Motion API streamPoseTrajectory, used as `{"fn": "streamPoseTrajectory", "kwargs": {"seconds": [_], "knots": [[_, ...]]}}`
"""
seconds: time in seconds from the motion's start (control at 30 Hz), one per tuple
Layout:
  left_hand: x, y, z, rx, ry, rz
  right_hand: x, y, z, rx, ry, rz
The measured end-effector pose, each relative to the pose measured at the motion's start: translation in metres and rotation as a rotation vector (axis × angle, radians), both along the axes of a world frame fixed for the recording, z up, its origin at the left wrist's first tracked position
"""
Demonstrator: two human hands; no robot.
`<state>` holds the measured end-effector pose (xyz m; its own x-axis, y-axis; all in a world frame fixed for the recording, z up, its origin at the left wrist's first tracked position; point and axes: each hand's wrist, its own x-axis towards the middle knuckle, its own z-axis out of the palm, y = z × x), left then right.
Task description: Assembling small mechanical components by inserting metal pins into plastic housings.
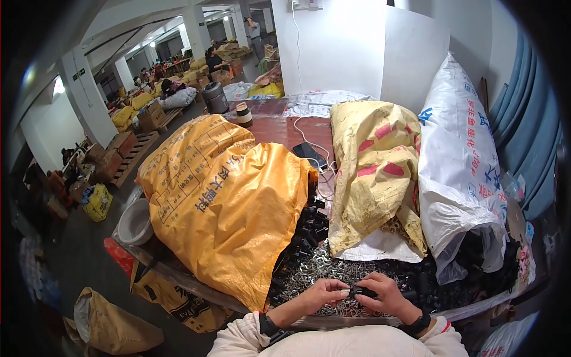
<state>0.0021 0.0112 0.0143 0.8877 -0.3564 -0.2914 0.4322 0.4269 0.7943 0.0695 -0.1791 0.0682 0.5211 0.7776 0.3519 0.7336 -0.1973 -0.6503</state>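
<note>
My left hand (322, 296) and my right hand (383, 296) meet close to the table's front edge, fingers pinched together. Between them is a small black plastic piece (355, 293), mostly covered by the fingers; its exact kind is too small to tell. Right behind and beneath the hands spreads a heap of small silvery metal rings or buckles (318, 266). Black plastic parts (306, 232) spill from the mouth of an orange woven sack (229, 205) on the left. More black parts (425, 288) lie to the right of my right hand.
A yellow woven sack (375, 160) and a white woven sack (455, 154) lie on the table (279, 122). A grey bucket (135, 223) stands at the left edge. Behind are a dark phone-like device (309, 153) with a white cable, a tape roll (243, 113) and a metal canister (215, 98).
</note>
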Motion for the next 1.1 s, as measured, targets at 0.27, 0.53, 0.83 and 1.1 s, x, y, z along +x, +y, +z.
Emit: {"fn": "streamPoseTrajectory", "kwargs": {"seconds": [0.27, 0.53, 0.83, 1.1], "knots": [[0.004, -0.001, 0.008, 0.029, 0.008, -0.01, -0.002, 0.0, -0.004, 0.005, 0.241, -0.074], [0.006, -0.001, 0.002, 0.059, -0.037, -0.06, -0.003, 0.005, 0.001, 0.015, 0.131, -0.046], [0.009, -0.001, -0.007, -0.054, 0.104, 0.015, -0.004, 0.013, -0.001, 0.069, -0.179, -0.044], [0.011, -0.01, -0.01, -0.094, 0.153, 0.056, -0.008, 0.012, -0.018, 0.097, -0.083, -0.179]]}}
